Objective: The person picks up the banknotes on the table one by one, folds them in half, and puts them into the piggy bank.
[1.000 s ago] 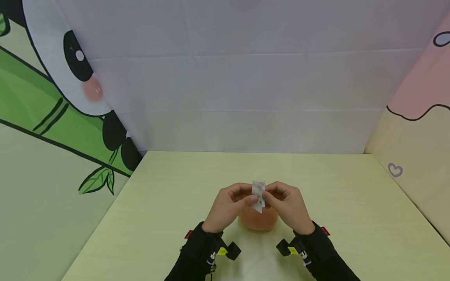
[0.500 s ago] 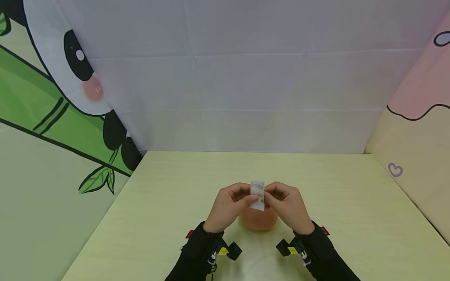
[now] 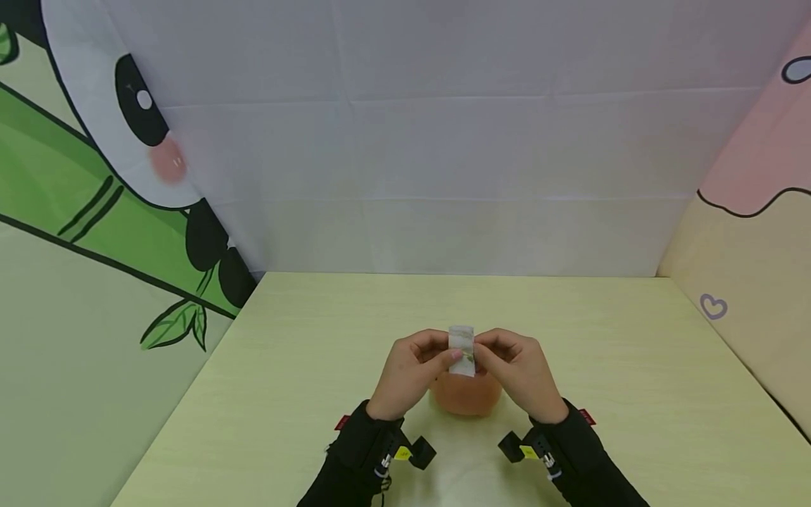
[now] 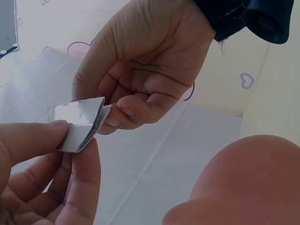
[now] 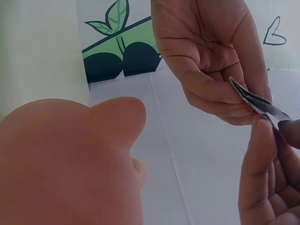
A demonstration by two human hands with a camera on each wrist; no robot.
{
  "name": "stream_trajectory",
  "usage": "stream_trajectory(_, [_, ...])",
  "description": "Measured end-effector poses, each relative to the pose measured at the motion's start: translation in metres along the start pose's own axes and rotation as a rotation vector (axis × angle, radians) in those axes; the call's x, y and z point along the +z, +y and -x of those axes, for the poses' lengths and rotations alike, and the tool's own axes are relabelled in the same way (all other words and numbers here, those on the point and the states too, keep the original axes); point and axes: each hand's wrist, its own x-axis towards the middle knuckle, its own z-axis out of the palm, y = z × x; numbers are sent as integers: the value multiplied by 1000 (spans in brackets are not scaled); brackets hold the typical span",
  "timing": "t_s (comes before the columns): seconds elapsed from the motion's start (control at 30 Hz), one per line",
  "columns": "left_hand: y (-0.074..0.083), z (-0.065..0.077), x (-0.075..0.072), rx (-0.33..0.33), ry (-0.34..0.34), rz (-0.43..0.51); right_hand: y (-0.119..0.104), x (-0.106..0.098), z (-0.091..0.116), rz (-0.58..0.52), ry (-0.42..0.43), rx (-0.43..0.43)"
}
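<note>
Between both hands is a folded slip of pale paper (image 3: 461,339) with faint greenish print, held up in the head view. The thumb of my left hand (image 3: 408,370) presses on its face, with fingers behind. My right hand (image 3: 521,367) pinches the slip's right edge. In the left wrist view the folded paper (image 4: 77,123) looks shiny, its layers parted along one side. Just behind and below the hands, a rounded orange-pink figure (image 3: 465,396) stands on the table, its top hidden. An ear-like bump and snout-like bulge on the figure (image 5: 70,159) suggest a piggy bank.
The pale wooden table (image 3: 329,338) runs back to a white cloth wall (image 3: 443,176). Printed side panels (image 3: 747,296) flank it. A small black camera (image 3: 421,453) juts inward from each wrist.
The paper slip has shifted slightly left and straightened; its lower end, earlier bent to a point, now looks squarer. The hands have barely moved, and the piggy-bank-like figure stays put.
</note>
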Motion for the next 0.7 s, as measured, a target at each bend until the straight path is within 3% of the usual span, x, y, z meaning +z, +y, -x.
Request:
stream_trajectory(0.37, [-2,-3,3,-14,29,-24,2,-7,-2,-8,29,-6])
stream_trajectory(0.7, [-5,-8,8,53,34,-60,4,-8,-5,-18,-3,-1])
